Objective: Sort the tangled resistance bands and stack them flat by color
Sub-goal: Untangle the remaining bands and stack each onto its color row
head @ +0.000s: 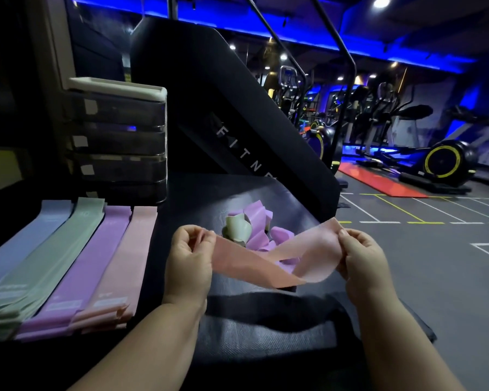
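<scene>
A pink band (254,263) is stretched between both hands above the black surface (266,348). My left hand (188,261) pinches its left end and my right hand (362,258) pinches its right end, which is twisted. Behind it lies a tangled heap of purple bands (259,221) with one green band (237,228) in it. On the left, four flat stacks lie side by side: blue (26,244), green (60,255), purple (88,266) and pink (124,261).
A dark drawer unit (119,139) with a white top stands behind the stacks. A black slanted machine panel (237,122) rises behind the heap. The surface's edge drops to the gym floor (435,277) on the right, with exercise machines beyond.
</scene>
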### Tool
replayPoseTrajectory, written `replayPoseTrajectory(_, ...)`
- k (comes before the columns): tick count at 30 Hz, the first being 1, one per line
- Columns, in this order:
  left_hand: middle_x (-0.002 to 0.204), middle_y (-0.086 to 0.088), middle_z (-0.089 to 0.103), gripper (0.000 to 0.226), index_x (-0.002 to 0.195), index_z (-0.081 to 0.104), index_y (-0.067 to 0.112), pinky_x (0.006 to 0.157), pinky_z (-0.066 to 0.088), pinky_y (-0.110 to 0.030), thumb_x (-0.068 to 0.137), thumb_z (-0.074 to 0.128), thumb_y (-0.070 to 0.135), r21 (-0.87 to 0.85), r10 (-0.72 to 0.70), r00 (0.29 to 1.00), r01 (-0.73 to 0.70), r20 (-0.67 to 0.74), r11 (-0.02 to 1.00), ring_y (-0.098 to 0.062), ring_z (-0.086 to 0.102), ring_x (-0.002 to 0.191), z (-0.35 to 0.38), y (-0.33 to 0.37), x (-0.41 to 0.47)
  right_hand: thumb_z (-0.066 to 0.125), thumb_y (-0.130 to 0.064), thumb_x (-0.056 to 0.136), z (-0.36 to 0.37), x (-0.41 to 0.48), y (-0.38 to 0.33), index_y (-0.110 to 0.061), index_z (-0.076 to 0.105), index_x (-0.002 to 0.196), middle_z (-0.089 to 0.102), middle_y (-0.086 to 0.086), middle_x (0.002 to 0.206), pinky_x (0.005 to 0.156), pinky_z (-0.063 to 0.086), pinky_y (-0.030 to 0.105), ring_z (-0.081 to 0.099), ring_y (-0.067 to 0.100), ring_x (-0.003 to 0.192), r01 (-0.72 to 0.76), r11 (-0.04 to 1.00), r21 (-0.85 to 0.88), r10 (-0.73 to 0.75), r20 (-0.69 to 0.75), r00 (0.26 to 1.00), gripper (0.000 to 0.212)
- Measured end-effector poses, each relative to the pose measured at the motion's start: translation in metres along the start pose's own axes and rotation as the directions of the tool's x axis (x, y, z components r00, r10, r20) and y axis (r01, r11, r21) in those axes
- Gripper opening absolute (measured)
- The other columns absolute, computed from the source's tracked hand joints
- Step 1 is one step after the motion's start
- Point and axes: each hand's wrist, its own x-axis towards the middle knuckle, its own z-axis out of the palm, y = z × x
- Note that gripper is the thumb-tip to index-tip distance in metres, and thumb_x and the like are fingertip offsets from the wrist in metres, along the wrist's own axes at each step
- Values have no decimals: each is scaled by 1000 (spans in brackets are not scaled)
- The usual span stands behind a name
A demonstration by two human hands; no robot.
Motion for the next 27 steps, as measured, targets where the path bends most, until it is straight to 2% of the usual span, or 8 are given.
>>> replayPoseTrajectory(4,75,4,57,18,89,59,18,54,43,-13,95,51,3,-34,-82,992,85,92,996,0,52,59,2,6,-4,49,-16,101,0,2,4,-14,60,83,53,-2,61,40,39,15,46,1,42,-5,1000,-15,4,-15,1000,20)
replayPoseTrajectory(6,74,1,58,21,90,61,14,53,45,-17,92,48,-2,-38,-162,975,170,150,985,-7,52,61,3,8,-6,49,-16,101,-1,4,5,-15,60,86,51,0,62,38,39,14,44,-1,38,-13,999,-36,12,-34,999,19)
replayPoseTrajectory(9,56,3,56,21,90,59,11,60,44,-27,75,50,1,-23,-237,944,249,231,968,-14,52,58,4,10,-10,49,-17,101,-4,6,7,-13,60,89,48,3,61,36,38,15,40,0,35,-15,999,-39,14,-40,999,17)
replayPoseTrajectory(12,51,7,52,26,82,59,15,65,45,-32,57,52,13,90,-197,953,181,228,979,-15,51,57,2,10,-10,47,-16,102,-5,7,6,-8,59,90,46,3,57,35,36,14,39,2,34,-12,999,-38,11,-34,999,19)
replayPoseTrajectory(15,65,9,64,20,81,62,23,69,53,-35,66,64,10,178,-126,970,89,208,980,-12,59,63,2,9,-11,48,-17,101,-6,8,8,-7,61,95,51,6,64,39,39,17,43,5,41,-21,999,-34,20,-33,999,18)
replayPoseTrajectory(19,87,5,71,36,92,64,27,74,55,-28,71,77,2,293,-1,987,-46,161,955,-8,67,79,0,5,-9,49,-16,101,-7,10,10,-11,61,91,60,10,81,51,45,24,52,16,66,-25,1000,0,25,-10,1000,16)
replayPoseTrajectory(23,76,7,71,23,80,69,28,69,53,-26,73,79,8,348,76,991,-108,107,931,-5,65,69,-1,2,-7,48,-14,101,-9,9,7,-14,59,88,60,9,80,54,48,24,53,15,66,10,1000,11,-10,-32,999,17)
replayPoseTrajectory(27,74,7,68,23,81,62,24,59,43,-10,75,77,8,373,112,993,-121,45,920,-5,61,65,-1,3,-6,47,-11,101,-11,8,4,-12,58,84,57,9,75,50,43,22,49,15,61,14,999,29,-13,-55,998,20)
